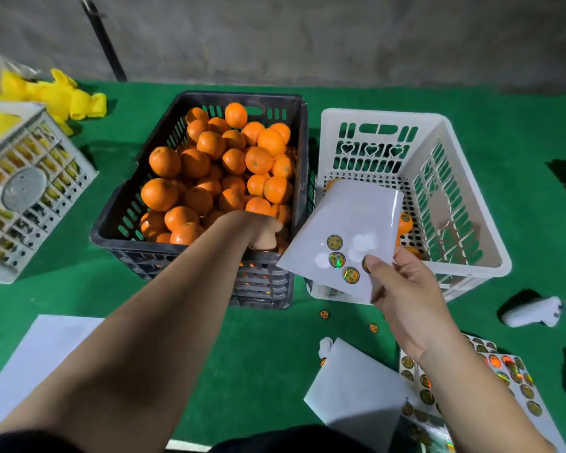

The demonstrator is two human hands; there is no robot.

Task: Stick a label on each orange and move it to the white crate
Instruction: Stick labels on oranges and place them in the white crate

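Both forearms reach out over a green-covered table (275, 354) that ends at a grey wall (307, 34). Left hand (262, 233) dips into the black crate (121, 237) at 12 o'clock, its grip hidden among glossy, heaped oranges (209, 165). Right hand (402, 299) pinches a white label sheet (343, 230) bearing four round shiny stickers, over the white crate (471, 266) at 1 o'clock, where a few oranges lie.

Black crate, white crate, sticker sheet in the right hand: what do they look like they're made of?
Black crate: moulded plastic by the look, matt, slotted walls and a scuffed rim.
White crate: likely the same kind of plastic, slightly glossier, with heart-shaped cutouts.
Sticker sheet: glossy release paper, probably coated; it curls and catches glare. Its round labels look like holographic foil, with a rainbow sheen.
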